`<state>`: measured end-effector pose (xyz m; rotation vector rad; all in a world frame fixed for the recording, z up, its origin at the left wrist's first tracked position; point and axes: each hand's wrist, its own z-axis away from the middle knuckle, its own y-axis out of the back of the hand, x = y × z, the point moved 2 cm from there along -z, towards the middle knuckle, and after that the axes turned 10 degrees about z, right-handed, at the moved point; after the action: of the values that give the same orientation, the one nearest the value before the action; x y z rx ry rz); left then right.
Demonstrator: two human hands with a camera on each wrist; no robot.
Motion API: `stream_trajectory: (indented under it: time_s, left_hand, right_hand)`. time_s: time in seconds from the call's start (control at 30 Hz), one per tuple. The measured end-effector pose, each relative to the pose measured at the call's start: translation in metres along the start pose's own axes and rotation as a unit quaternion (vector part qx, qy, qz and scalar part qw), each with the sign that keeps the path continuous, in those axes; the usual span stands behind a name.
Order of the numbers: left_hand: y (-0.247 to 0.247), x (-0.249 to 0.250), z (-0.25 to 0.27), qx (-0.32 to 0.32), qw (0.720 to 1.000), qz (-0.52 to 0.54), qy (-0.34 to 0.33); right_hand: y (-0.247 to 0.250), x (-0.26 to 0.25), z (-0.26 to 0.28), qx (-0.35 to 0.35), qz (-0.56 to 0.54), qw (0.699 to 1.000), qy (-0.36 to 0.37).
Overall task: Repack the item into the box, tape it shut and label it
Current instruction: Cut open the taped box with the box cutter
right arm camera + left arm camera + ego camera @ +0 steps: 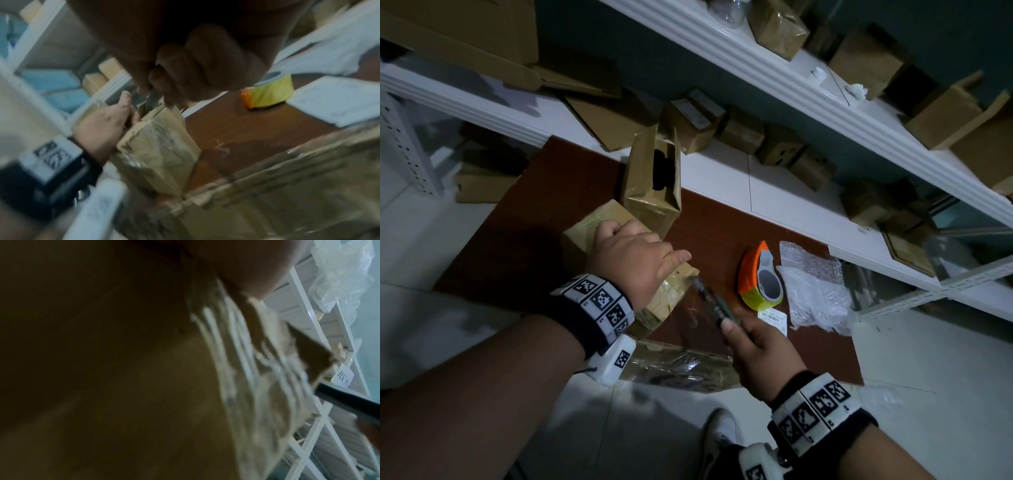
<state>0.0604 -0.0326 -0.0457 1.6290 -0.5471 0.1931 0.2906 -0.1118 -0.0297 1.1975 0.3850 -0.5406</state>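
Left wrist view: taped cardboard box (pixel 127 386) fills most of the picture, close and blurred.

Wrinkled clear tape (pixel 242 363) runs down the box's edge, with a torn flap corner (pixel 308 353) jutting right. A finger (pixel 257 272) of the left hand presses on the box at top. A dark, narrow tool (pixel 349 402) enters from the right, its tip at the flap. White metal shelving (pixel 304 305) and crumpled plastic wrap (pixel 341 272) stand behind.

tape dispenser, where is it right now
In the head view the tape dispenser sits on the brown table, right of both hands, beside the bubble wrap.
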Motion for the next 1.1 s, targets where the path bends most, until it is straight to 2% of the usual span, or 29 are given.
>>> stream_trajectory:
  time_s: [0.07, 0.13, 0.23, 0.33, 0.43, 0.5, 0.57, 0.8, 0.97, 1.1]
  left_hand:
    - [0.001, -0.001, -0.002, -0.016, 1.000, 0.003, -0.005]
    - [0.002, -0.002, -0.003, -0.032, 0.999, 0.008, -0.008]
    - [0.005, -0.002, -0.005, -0.049, 0.998, 0.033, -0.008]
    - [0.010, -0.001, -0.005, -0.055, 0.996, 0.065, -0.012]
    - [0.019, -0.007, 0.000, -0.098, 0.991, 0.083, -0.029]
    - [0.023, -0.008, 0.004, -0.155, 0.985, 0.043, -0.056]
    - [0.023, -0.006, 0.005, -0.178, 0.981, 0.006, -0.071]
    - [0.019, -0.002, 0.006, -0.161, 0.984, 0.016, -0.078]
    - [0.019, -0.003, 0.008, -0.147, 0.985, 0.052, -0.075]
    - [0.017, -0.005, 0.008, -0.148, 0.985, 0.066, -0.055]
  right_hand:
    - [-0.002, -0.002, -0.006, 0.048, -0.092, 0.994, -0.020]
    - [-0.004, -0.011, -0.014, 0.090, -0.125, 0.988, -0.013]
    - [-0.012, -0.030, -0.026, 0.147, -0.102, 0.984, 0.020]
    - [-0.019, -0.051, -0.034, 0.170, -0.056, 0.982, 0.058]
    - [-0.020, -0.058, -0.035, 0.170, 0.009, 0.984, 0.055]
    - [-0.019, -0.058, -0.035, 0.157, 0.042, 0.985, 0.056]
    - [-0.017, -0.060, -0.034, 0.140, 0.067, 0.986, 0.058]
    - [-0.010, -0.068, -0.036, 0.104, 0.120, 0.985, 0.067]
    - [-0.008, -0.050, -0.036, 0.102, 0.031, 0.993, 0.042]
    - [-0.010, -0.037, -0.019, 0.066, 0.063, 0.995, 0.040]
